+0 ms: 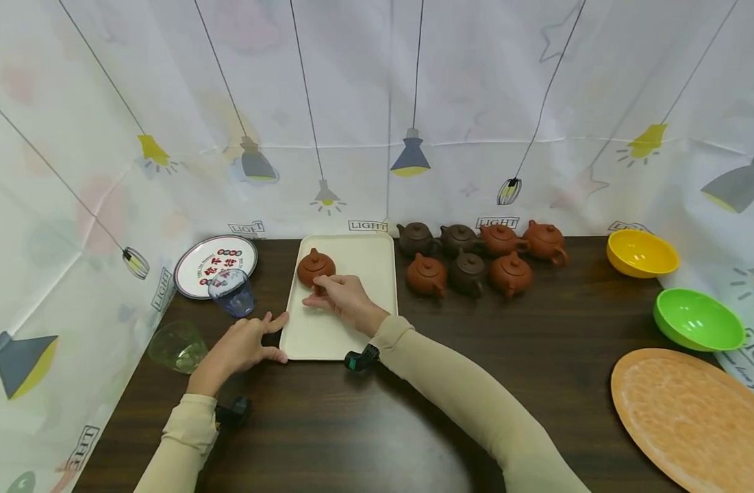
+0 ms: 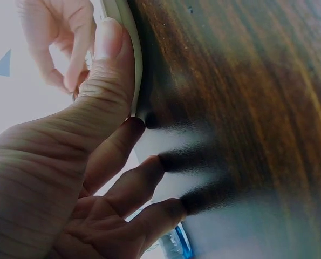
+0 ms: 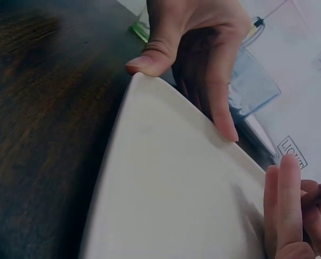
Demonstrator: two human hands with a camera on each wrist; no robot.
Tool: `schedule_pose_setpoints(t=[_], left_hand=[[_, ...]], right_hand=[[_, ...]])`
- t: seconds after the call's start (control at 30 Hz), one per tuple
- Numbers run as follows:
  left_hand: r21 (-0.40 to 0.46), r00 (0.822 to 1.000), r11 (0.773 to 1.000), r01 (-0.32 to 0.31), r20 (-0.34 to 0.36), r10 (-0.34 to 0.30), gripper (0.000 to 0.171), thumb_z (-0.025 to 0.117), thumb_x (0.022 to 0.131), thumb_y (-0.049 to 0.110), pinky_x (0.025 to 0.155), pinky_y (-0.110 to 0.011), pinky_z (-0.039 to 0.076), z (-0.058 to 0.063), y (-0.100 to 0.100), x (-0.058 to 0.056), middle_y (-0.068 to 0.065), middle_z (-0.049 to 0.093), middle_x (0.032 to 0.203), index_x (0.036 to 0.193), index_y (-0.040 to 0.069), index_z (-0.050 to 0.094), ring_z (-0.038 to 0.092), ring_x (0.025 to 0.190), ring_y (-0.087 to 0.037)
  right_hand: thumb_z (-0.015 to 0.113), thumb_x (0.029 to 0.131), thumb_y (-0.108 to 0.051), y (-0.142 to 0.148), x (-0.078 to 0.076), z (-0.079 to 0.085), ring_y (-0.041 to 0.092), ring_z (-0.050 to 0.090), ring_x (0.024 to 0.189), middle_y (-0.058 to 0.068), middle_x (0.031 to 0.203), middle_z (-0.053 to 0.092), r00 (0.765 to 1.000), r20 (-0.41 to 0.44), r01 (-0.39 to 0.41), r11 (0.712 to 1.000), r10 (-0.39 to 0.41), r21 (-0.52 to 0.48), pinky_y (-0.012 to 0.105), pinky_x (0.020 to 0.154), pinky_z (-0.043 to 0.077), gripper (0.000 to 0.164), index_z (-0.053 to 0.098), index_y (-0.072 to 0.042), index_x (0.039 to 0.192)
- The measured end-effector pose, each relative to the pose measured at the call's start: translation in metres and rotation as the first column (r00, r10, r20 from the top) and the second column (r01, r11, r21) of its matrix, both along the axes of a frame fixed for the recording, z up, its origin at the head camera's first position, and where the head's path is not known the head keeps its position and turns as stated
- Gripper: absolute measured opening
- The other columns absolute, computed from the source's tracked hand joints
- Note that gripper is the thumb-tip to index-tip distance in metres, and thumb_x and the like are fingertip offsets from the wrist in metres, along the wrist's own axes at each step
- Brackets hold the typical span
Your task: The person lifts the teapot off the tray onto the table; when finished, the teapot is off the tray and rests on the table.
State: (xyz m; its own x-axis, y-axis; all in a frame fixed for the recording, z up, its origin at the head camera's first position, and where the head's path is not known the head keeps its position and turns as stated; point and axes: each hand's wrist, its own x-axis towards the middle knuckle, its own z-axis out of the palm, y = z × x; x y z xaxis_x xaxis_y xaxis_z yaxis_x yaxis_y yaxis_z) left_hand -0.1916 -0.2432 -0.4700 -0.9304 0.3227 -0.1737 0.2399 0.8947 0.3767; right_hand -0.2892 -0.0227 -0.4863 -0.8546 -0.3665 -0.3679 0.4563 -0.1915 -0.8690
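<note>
A reddish-brown teapot sits at the upper left of a cream rectangular tray. My right hand reaches over the tray and pinches the teapot's handle, which shows as a dark piece between thumb and fingers in the right wrist view. Two fingers of this hand point out straight. At the tray's near left corner is my left hand. Its thumb rests at the corner and its index finger touches the left edge, the fingers spread and mostly straight. In the left wrist view its other fingertips are at the dark tabletop.
Several brown and dark teapots stand grouped right of the tray. Leftward are a printed plate, a blue glass and a greenish glass. Far right lie a yellow bowl, a green bowl and a round tan board.
</note>
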Motion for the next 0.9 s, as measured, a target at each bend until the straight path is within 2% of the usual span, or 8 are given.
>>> schedule_pose_setpoints(t=[0.23,0.43,0.57,0.7,0.77,0.83,0.9], left_hand=[[-0.003,1.0,1.0,0.005,0.001,-0.005,0.087,0.087,0.085,0.042,0.101,-0.059,0.054,-0.001,0.003,0.001,-0.037,0.054,0.15,0.158,0.008,0.053,0.058,0.129,-0.063],[0.024,1.0,1.0,-0.004,0.002,0.004,0.088,0.087,0.084,0.041,0.092,-0.053,0.057,0.0,0.002,0.0,-0.038,0.052,0.15,0.158,0.008,0.053,0.066,0.114,-0.061],[0.026,1.0,1.0,-0.006,0.009,0.006,0.089,0.087,0.083,0.043,0.096,-0.055,0.057,0.0,0.0,0.001,-0.038,0.052,0.151,0.158,0.009,0.052,0.06,0.127,-0.063],[0.02,1.0,1.0,-0.009,0.021,0.009,0.09,0.087,0.083,0.044,0.095,-0.053,0.056,0.001,-0.002,0.001,-0.037,0.052,0.152,0.159,0.01,0.052,0.061,0.125,-0.062],[0.019,1.0,1.0,-0.008,0.024,0.008,0.091,0.087,0.083,0.044,0.094,-0.051,0.056,0.002,-0.002,0.001,-0.037,0.052,0.152,0.159,0.01,0.052,0.06,0.125,-0.063],[0.017,1.0,1.0,-0.006,0.029,0.006,0.091,0.087,0.083,0.043,0.093,-0.05,0.056,0.003,-0.002,0.001,-0.037,0.052,0.152,0.159,0.01,0.051,0.06,0.125,-0.063],[0.017,1.0,1.0,-0.002,0.03,0.002,0.091,0.088,0.083,0.043,0.092,-0.05,0.056,0.003,-0.001,0.001,-0.038,0.052,0.152,0.159,0.01,0.051,0.057,0.129,-0.064]], right_hand=[[0.066,0.101,-0.014,0.013,0.003,-0.002,0.018,0.083,0.083,0.011,0.101,0.073,1.0,-0.026,0.013,0.998,-0.011,0.064,0.027,0.092,0.062,0.028,0.076,0.012,0.098],[0.066,0.102,-0.016,0.028,0.011,0.005,0.019,0.084,0.086,0.014,0.101,0.076,0.997,-0.061,-0.029,0.994,0.036,0.104,0.03,0.099,0.06,0.031,0.076,0.014,0.106],[0.065,0.103,-0.015,0.041,0.017,0.013,0.019,0.084,0.087,0.022,0.109,0.078,0.993,-0.085,-0.065,0.987,0.077,0.144,0.027,0.1,0.059,0.034,0.074,0.017,0.109],[0.066,0.103,-0.014,0.057,0.018,0.025,0.018,0.084,0.086,0.035,0.126,0.072,0.991,-0.087,-0.087,0.986,0.1,0.146,0.028,0.097,0.06,0.035,0.072,0.019,0.112],[0.067,0.104,-0.013,0.068,0.017,0.033,0.019,0.084,0.086,0.038,0.13,0.069,0.991,-0.089,-0.091,0.986,0.104,0.137,0.031,0.097,0.061,0.033,0.072,0.019,0.112],[0.067,0.104,-0.013,0.08,0.018,0.041,0.019,0.084,0.086,0.036,0.124,0.072,0.99,-0.095,-0.093,0.987,0.105,0.131,0.033,0.096,0.062,0.029,0.075,0.015,0.106],[0.067,0.105,-0.013,0.094,0.019,0.048,0.019,0.083,0.087,0.029,0.113,0.076,0.988,-0.107,-0.097,0.987,0.111,0.125,0.034,0.097,0.062,0.025,0.077,0.01,0.101]])
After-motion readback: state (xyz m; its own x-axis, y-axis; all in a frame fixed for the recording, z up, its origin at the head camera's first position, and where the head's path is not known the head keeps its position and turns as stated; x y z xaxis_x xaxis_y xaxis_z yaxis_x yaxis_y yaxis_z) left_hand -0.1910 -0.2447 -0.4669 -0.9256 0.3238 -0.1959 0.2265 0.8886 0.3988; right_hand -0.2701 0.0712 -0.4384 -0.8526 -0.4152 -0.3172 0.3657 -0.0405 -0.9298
